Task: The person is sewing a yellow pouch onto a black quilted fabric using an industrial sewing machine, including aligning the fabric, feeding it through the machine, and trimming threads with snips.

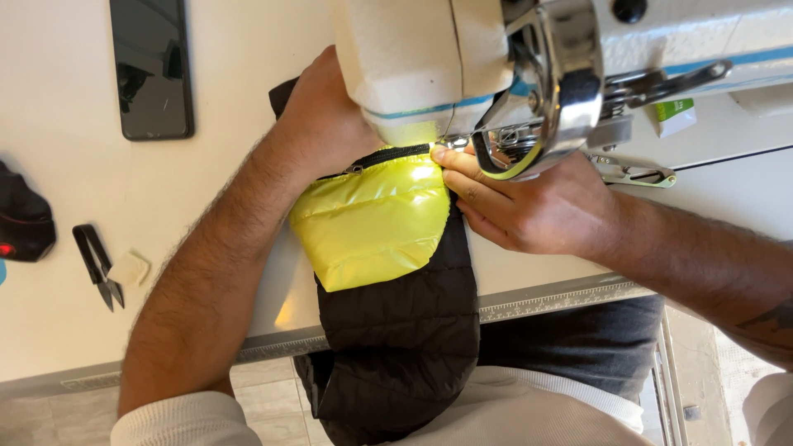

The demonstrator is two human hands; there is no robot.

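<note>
Yellow panel with black zip, lying on a black quilted garment at frame centre, its top edge under the sewing machine. The left hand lies flat behind the zip, partly hidden; the right hand presses fingertips on the panel's upper right corner. Neither hand grips. The zip edge is under the needle; how much is stitched cannot be told. The panel is glossy, padded and ribbed. Snips and a phone lie on the tabletop, left.

Two bare, hairy forearms, the left hand and right hand without rings or gloves — pale cream sleeves pushed up near the elbows, dark grey trousers below — a dark tattoo on the right forearm.
</note>
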